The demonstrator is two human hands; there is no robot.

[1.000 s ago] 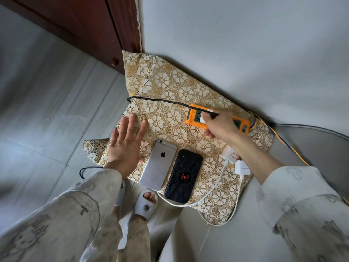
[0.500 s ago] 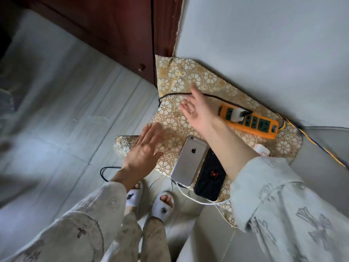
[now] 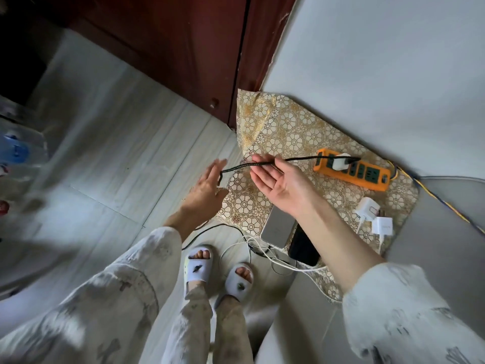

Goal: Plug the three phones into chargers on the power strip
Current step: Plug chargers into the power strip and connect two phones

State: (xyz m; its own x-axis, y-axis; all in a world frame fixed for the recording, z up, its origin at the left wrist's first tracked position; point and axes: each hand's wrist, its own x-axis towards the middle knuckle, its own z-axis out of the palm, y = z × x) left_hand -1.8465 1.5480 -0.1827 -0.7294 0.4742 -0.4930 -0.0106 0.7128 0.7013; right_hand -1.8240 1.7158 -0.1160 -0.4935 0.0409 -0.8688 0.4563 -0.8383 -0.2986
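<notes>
Closest to me, my slippered feet (image 3: 217,274) stand on the floor by a tangle of white cables (image 3: 265,254) trailing off the cloth's near edge. Just beyond, the silver phone (image 3: 279,228) and the black phone (image 3: 301,248) lie side by side on the gold floral cloth (image 3: 286,132), partly under my right forearm; I can't see a third phone. Off to the right, two white chargers (image 3: 375,218) lie loose on the cloth, not in any socket.

Further out, my right hand (image 3: 279,179) is palm up, the black cable (image 3: 262,165) draped across my loosely curled fingertips (image 3: 259,160); whether I truly grip it I cannot tell. My left hand (image 3: 207,187) is beside it, fingers straight and spread, near the cable's dangling end, holding nothing.

Farthest, by the wall, the orange power strip (image 3: 367,174) has one white charger (image 3: 341,161) seated, and the black cable runs from it.

My worry: the cable looks nearly taut, so tugging it toward the phones could wrench that charger out or drag the strip. Resting so loosely, it could also slide off my fingers
</notes>
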